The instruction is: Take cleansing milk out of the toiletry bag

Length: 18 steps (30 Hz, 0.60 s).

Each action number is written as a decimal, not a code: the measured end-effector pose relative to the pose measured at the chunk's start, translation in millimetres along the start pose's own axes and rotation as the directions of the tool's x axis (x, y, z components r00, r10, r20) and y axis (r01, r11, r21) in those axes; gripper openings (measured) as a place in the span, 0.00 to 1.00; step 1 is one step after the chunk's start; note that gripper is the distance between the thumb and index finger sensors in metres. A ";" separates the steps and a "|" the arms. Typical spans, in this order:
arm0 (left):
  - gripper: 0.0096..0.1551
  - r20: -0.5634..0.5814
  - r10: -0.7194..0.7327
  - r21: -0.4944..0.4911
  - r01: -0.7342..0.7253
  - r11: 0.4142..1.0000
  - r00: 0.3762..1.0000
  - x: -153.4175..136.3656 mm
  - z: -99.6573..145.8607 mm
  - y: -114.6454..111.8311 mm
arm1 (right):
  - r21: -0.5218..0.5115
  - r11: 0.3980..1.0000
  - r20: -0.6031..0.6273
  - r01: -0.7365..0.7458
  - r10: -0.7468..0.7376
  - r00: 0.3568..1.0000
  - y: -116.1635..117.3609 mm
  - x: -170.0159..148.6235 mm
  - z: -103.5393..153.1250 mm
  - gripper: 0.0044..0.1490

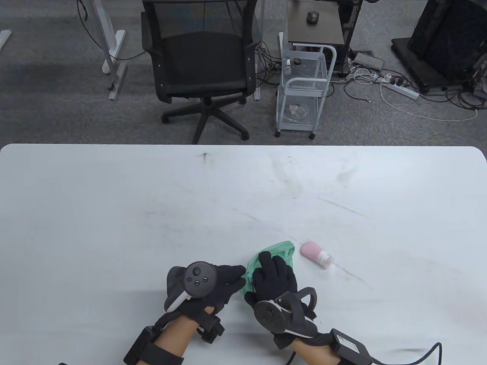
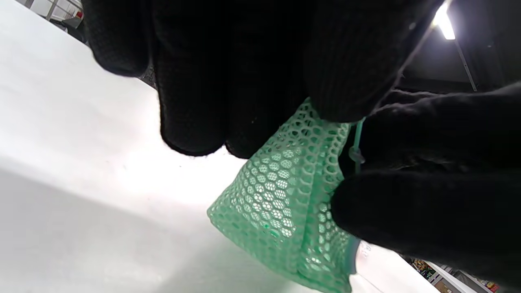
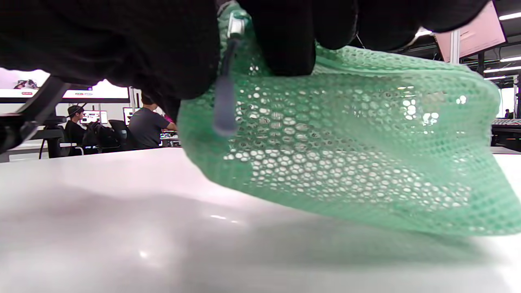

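Note:
A green mesh toiletry bag (image 1: pixel 279 251) lies near the table's front edge, mostly under my hands. My left hand (image 1: pixel 232 279) grips its left end; the mesh shows below the left fingers in the left wrist view (image 2: pixel 281 195). My right hand (image 1: pixel 274 272) lies on top of the bag and pinches its upper edge by the zipper pull (image 3: pixel 224 97); the bag fills the right wrist view (image 3: pixel 346 154) and hangs slightly off the table. A small pink bottle with a clear cap, the cleansing milk (image 1: pixel 316 254), lies on its side on the table just right of the bag.
The white table (image 1: pixel 152 213) stretches wide to the back and both sides. Beyond its far edge stand a black office chair (image 1: pixel 201 64) and a white wire cart (image 1: pixel 304 83) on the carpet.

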<state>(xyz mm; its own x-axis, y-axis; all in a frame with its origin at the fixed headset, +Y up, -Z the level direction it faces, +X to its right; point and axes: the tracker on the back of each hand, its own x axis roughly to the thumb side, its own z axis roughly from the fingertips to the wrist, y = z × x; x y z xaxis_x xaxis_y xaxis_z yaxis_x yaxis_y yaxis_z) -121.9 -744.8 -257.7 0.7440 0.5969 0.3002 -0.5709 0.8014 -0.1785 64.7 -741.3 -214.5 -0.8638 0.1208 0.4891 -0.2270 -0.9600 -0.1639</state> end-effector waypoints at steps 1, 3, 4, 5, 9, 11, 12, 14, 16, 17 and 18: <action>0.22 0.002 0.002 -0.002 -0.002 1.000 1.000 0.1 -0.1 -0.3 | -0.005 1.000 -0.003 0.004 -0.004 1.000 0.3 -0.5 0.1 0.38; 0.22 0.003 0.004 -0.004 -0.004 1.000 1.000 0.7 -0.1 -0.5 | -0.006 1.000 0.000 0.011 -0.011 1.000 1.4 -1.4 -0.5 0.36; 0.22 0.003 0.003 -0.007 -0.003 1.000 1.000 0.9 -0.1 -0.9 | -0.009 1.000 -0.002 0.022 -0.022 1.000 2.1 -1.8 -0.8 0.36; 0.22 0.001 0.005 -0.011 -0.005 1.000 1.000 1.0 -0.2 -1.4 | -0.008 0.999 -0.006 0.036 -0.036 0.999 3.0 -2.1 -1.4 0.35; 0.22 -0.001 0.006 -0.019 -0.006 1.000 1.000 2.1 -0.4 -2.4 | -0.006 0.997 -0.022 0.071 -0.071 0.997 6.3 -4.4 -3.4 0.30; 0.22 -0.001 -0.001 -0.020 0.001 1.000 1.000 2.5 -0.4 -2.3 | -0.013 0.996 -0.033 0.086 -0.086 0.996 6.5 -6.0 -3.9 0.26; 0.22 0.000 -0.003 -0.017 0.003 1.000 1.000 2.5 -0.2 -2.2 | -0.010 0.996 -0.039 0.094 -0.094 0.995 6.1 -7.2 -4.3 0.25; 0.22 0.000 -0.019 -0.006 0.019 1.000 1.000 2.7 0.2 -1.2 | -0.014 0.994 -0.048 0.110 -0.111 0.993 5.0 -9.3 -4.2 0.24; 0.22 -0.001 -0.044 0.010 0.044 0.999 0.999 2.4 0.5 0.3 | -0.015 0.993 -0.056 0.119 -0.120 0.991 2.8 -11.5 -3.8 0.23; 0.22 -0.003 -0.054 0.010 0.054 0.998 0.999 2.0 0.4 1.0 | -0.019 0.992 -0.056 0.125 -0.126 0.990 1.1 -12.6 -3.4 0.23; 0.22 -0.007 -0.056 0.011 0.056 0.998 0.998 1.6 0.7 1.6 | -0.026 0.991 -0.057 0.131 -0.132 0.990 -0.7 -13.7 -3.1 0.23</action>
<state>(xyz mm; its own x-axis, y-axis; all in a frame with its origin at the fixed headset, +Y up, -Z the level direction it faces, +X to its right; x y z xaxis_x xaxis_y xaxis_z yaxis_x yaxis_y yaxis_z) -121.8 -742.5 -256.9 0.7770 0.5514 0.3036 -0.5323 0.8331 -0.1507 75.3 -741.4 -223.8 -0.8503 0.2610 0.4570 -0.3498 -0.9291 -0.1202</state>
